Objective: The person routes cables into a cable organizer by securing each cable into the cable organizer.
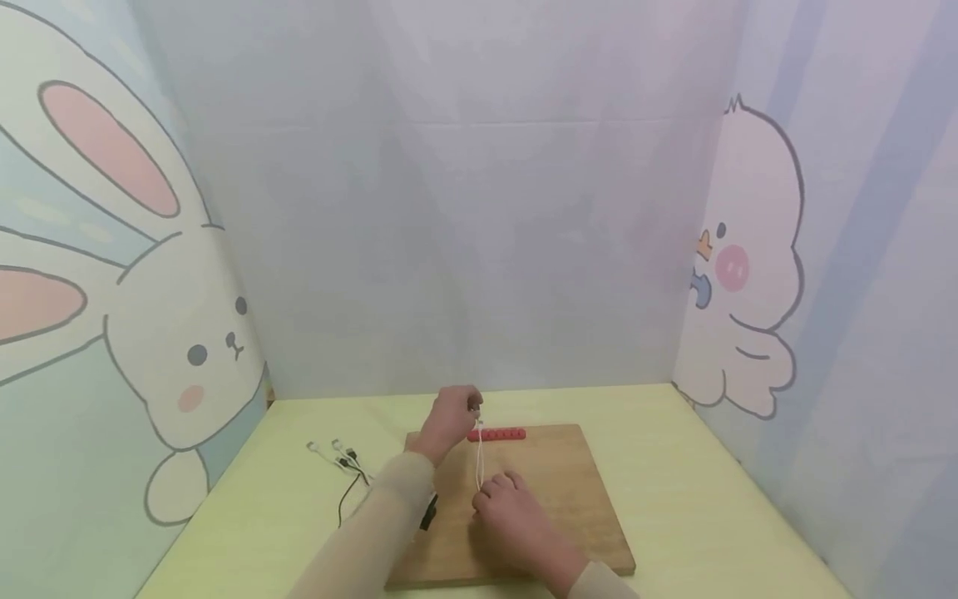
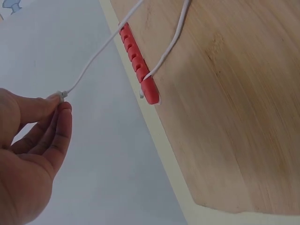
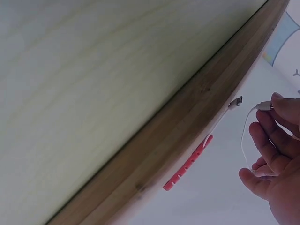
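Note:
Raised over the far edge of the wooden board (image 1: 554, 491), my left hand (image 1: 452, 420) pinches the small white end of a charging cable (image 2: 96, 54) between thumb and fingertips. Nearer on the board, my right hand (image 1: 516, 516) pinches a white connector (image 3: 265, 106) with thumb and finger. White cord (image 1: 480, 457) runs between the two hands. A red cable clip (image 1: 505, 433) with several slots lies along the board's far edge. Another white cable (image 2: 168, 49) passes through the slot at its left end, and that cable's plug (image 3: 236, 102) shows in the right wrist view.
Left of the board, several white and black cable plugs (image 1: 337, 453) lie on the yellow table (image 1: 247, 516). A black connector (image 1: 429, 512) sits on the board's left side, partly behind my left sleeve (image 1: 374, 516). A fabric backdrop (image 1: 479, 249) encloses the table.

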Demonstrator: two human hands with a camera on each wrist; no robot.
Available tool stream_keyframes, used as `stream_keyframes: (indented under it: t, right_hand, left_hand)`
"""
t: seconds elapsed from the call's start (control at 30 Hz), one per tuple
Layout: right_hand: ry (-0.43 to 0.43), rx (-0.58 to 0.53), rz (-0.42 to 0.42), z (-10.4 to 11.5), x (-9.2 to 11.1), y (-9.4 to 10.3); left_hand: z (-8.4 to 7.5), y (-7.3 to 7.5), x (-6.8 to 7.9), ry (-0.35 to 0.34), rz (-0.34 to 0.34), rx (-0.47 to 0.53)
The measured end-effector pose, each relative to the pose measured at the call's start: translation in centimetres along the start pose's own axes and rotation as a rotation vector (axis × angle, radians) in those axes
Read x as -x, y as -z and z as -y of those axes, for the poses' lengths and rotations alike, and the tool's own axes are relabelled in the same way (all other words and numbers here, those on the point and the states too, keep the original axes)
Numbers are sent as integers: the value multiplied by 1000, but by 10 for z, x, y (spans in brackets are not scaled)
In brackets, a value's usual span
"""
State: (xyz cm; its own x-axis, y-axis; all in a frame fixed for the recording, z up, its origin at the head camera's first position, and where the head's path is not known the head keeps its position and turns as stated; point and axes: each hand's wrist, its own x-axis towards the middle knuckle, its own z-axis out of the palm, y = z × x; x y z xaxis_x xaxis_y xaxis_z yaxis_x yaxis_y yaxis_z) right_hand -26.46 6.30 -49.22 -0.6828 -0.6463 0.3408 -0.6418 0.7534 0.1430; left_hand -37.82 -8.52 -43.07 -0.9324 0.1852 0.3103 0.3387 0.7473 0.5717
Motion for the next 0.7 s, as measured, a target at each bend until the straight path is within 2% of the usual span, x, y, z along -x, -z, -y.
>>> stream_keyframes:
  t: [0.27, 0.47, 0.7]
  right_hand:
    - [-2, 38, 2, -8, -5, 4]
    - [-19, 16, 44, -13, -12, -3]
    - [-34, 3, 60, -19, -15, -13]
  left_hand:
    - [3, -22, -17, 54, -9, -49]
    - [12, -37, -23, 31, 29, -129]
    - [20, -52, -32, 10, 12, -130]
